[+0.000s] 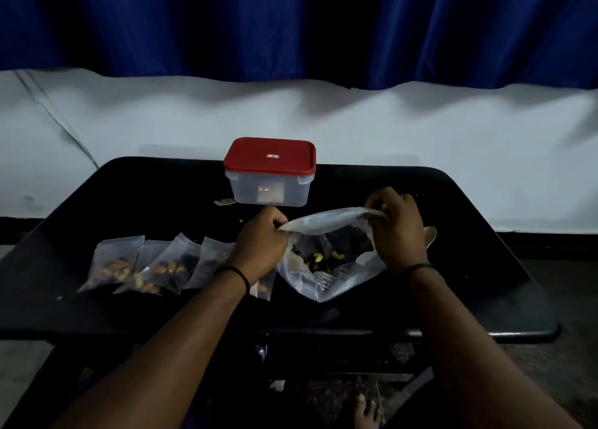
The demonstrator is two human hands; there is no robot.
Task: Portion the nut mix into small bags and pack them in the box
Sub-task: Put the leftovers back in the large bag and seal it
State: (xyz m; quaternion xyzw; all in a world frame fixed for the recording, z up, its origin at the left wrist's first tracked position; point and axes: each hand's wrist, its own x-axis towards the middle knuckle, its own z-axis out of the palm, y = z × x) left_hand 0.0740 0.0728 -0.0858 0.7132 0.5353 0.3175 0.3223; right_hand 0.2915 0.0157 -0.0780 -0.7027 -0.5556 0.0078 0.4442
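Both hands on the big bag (326, 266), centre of the black surface (453, 299). Left hand (259, 244) has its grip pinched on the mouth's 9 o'clock corner, right hand (396, 231) pinched on the 3 o'clock corner; rim is stretched between them, so the mouth gapes toward 12.

Handling: the bag is thin, floppy film, likely slick. It won't hold shape by itself, so I'd hold it at the rim corners as now, not the belly. Little nut mix (326, 257) left in it, so it's light; cashews and some dark bits show at the bottom. Loose nuts will roll and spill if the mouth tips.

Containers:
- Small bags (145, 263): a row at 9 o'clock of the big bag, lying flat and overlapping, each with nuts inside. Nearest one sits partly under the left wrist. Can't tell if they're sealed.
- Box (270, 184): clear tub at 12 o'clock, just beyond the hands, red lid (270, 155) on. Looks empty, nothing packed yet. The lid has to come off first.
- Pale scoop-like thing (430, 236) peeks out at 3 o'clock behind the right hand; mostly hidden.
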